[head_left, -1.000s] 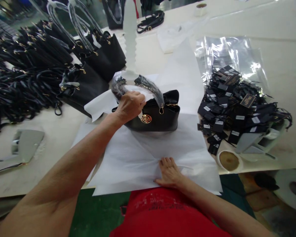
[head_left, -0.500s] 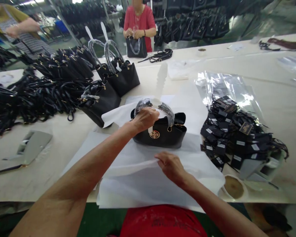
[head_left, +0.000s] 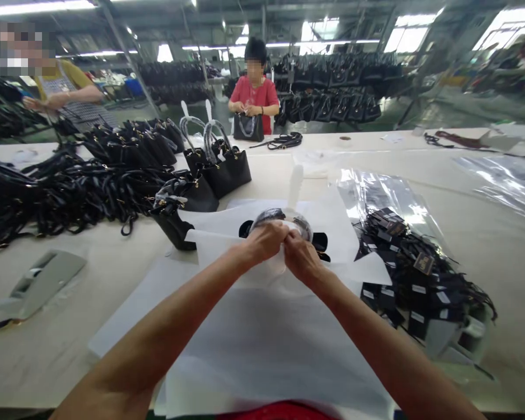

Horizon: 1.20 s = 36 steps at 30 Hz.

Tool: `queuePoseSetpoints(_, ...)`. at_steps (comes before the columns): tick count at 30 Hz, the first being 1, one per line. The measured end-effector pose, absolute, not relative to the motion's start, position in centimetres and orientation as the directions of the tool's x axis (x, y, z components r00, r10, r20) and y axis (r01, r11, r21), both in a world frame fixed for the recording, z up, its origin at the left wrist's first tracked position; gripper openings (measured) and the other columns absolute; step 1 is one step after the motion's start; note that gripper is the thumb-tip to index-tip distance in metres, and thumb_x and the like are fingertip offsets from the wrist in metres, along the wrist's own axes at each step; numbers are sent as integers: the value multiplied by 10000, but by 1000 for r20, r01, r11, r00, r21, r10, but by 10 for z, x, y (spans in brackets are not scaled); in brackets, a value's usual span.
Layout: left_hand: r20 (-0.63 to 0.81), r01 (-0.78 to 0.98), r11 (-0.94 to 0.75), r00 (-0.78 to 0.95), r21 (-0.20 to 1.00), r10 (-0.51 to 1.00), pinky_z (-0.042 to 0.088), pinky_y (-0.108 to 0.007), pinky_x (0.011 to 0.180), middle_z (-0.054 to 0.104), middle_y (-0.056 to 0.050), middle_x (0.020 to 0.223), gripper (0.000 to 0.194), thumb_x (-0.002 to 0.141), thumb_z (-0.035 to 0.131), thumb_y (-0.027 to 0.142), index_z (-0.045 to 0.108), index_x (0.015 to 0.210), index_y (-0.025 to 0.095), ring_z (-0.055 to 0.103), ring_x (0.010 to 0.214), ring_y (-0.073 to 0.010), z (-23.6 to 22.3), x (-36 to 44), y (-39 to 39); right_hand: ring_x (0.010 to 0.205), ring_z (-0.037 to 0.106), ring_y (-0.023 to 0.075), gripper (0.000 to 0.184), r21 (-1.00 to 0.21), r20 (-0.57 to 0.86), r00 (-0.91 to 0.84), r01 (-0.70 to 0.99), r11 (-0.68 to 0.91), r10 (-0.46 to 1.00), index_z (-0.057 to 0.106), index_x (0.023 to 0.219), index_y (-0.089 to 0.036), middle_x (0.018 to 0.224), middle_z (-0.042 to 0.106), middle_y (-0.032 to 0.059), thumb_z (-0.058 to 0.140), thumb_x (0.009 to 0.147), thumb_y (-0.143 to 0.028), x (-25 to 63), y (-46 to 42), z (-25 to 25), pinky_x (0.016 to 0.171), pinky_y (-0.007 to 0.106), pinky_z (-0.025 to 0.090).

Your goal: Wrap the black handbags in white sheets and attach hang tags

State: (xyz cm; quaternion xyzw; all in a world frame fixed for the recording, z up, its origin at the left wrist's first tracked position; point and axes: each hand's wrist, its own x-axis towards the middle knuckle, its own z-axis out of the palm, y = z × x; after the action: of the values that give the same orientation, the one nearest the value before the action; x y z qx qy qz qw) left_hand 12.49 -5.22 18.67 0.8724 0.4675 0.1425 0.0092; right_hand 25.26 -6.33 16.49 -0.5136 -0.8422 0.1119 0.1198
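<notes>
A small black handbag (head_left: 320, 240) stands on a stack of white tissue paper (head_left: 266, 338) in front of me. Its plastic-wrapped handles (head_left: 276, 216) rise above it. A sheet of the paper is folded up over the bag's front and hides most of it. My left hand (head_left: 265, 242) and my right hand (head_left: 301, 258) meet at the top of the bag. Both have their fingers closed, pinching the lifted paper against the bag just below the handles.
Black handbags (head_left: 221, 166) and a heap of black straps (head_left: 70, 189) fill the table's left. A pile of black tags (head_left: 413, 274) on clear plastic lies to the right, and a grey tape dispenser (head_left: 37, 283) to the left. Two people (head_left: 254, 93) work beyond the table.
My right hand lifted the front edge of the paper from the table's edge up over the bag. It now meets my left hand at the handles. The view tilted upward.
</notes>
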Motion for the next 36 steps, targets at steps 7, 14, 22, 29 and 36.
queuePoseSetpoints(7,513,760,-638,600,-125,614,423,-428,1007,558,-190,1243,424,859,363,68,440,1275,46,440,1255,-290,111,115,-114,916,594,201,276,-258,-25,-410,884,390,912,634,928,-100,1045,578,146,371,855,-61,254,-58,180,788,276,485)
queuePoseSetpoints(14,356,859,-511,490,-41,795,328,-524,1072,370,-253,1409,691,836,548,309,256,1387,12,291,1348,-347,76,119,-85,968,573,230,241,-248,19,-434,870,425,900,637,910,-103,1075,599,162,402,860,-89,248,-49,187,803,319,484)
queuePoseSetpoints(22,213,767,-586,546,261,810,497,-394,904,630,-142,1053,408,697,675,193,566,1079,99,580,1028,-281,118,115,-41,952,572,210,264,-167,92,-474,860,482,876,622,977,-151,1040,615,121,383,884,-90,251,-50,171,783,271,474)
queuePoseSetpoints(29,308,708,-671,602,219,736,526,-329,850,661,-99,967,140,852,507,128,621,933,126,620,942,-210,109,98,-41,969,605,242,390,-470,375,-339,733,492,863,427,1288,-84,1040,631,165,314,932,-194,252,-77,98,855,375,494)
queuePoseSetpoints(36,568,654,-722,690,-226,448,420,-468,1030,605,-153,1172,359,867,448,40,498,1218,93,476,1232,-277,102,87,-73,1021,541,231,480,-437,438,-396,691,575,807,460,1313,-122,1094,596,151,288,868,-63,246,-98,60,912,385,474)
